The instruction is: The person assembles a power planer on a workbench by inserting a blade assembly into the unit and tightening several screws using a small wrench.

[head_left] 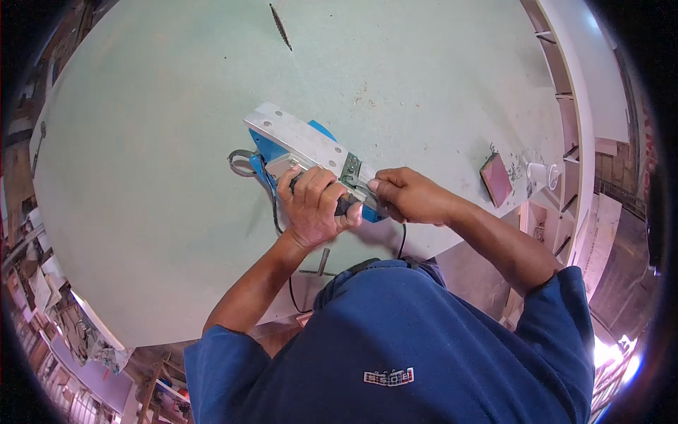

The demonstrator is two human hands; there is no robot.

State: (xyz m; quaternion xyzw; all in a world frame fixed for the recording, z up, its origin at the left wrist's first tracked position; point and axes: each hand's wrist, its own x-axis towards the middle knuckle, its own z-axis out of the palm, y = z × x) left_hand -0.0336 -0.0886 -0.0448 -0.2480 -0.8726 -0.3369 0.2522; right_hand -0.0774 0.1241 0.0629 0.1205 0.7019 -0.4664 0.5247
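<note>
A blue electric hand planer (300,138) lies on the pale green tabletop with its flat metal sole facing up. My left hand (311,205) is wrapped over the near side of the planer, its fingers on a light metal piece along the edge. At the planer's right end, my right hand (417,194) is closed, thumb and fingers pinched against the metal beside the dark bolted cutter section (351,168). Whatever small part those fingers may hold is hidden. A black cord (275,212) runs from the planer toward my body.
A T-shaped metal tool (323,261) lies by the table's near edge. To the right are a reddish-brown block (497,179) and a white cup (542,175) among dark crumbs. Wood shavings (364,101) and a dark pointed strip (280,27) lie farther back. Open shelving (568,116) borders the right.
</note>
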